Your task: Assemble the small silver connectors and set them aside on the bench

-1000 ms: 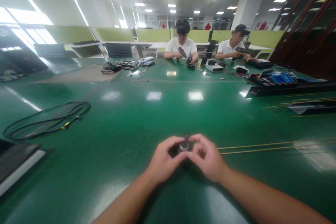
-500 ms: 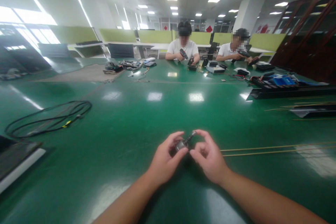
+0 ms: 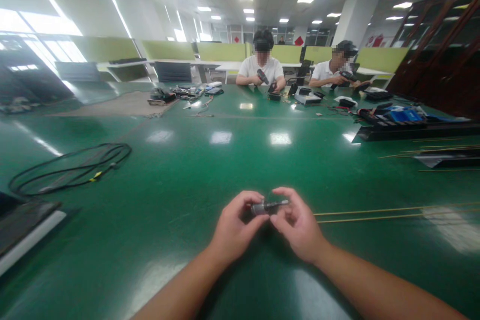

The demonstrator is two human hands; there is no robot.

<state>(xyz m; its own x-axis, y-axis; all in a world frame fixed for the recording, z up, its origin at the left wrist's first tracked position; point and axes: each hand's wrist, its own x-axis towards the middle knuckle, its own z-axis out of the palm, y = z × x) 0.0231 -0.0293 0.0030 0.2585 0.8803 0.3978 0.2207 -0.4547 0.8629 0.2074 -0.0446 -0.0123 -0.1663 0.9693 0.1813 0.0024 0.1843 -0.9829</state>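
Observation:
A small dark metal cylinder with a thin shaft (image 3: 265,207), which looks like a drill chuck, is held just above the green table (image 3: 210,175). My left hand (image 3: 238,222) grips its thick end between the thumb and curled fingers. The shaft points right, toward my right hand (image 3: 298,222). There the curled fingers meet the shaft's tip, and the thumb is close beneath it. The right index finger arches above the shaft. Part of the thick end is hidden by my left fingers.
Two thin yellowish rods (image 3: 375,214) lie right of my right hand. A coiled black cable (image 3: 75,170) and a dark flat device (image 3: 30,225) are at left. Across the table, two people (image 3: 261,67) handle power drills. Black trays (image 3: 405,132) stand at right.
The dark cylinder has tilted: its shaft pointed up and right before and now lies nearly level toward my right hand. My right fingers have shifted slightly; both arms stay in place.

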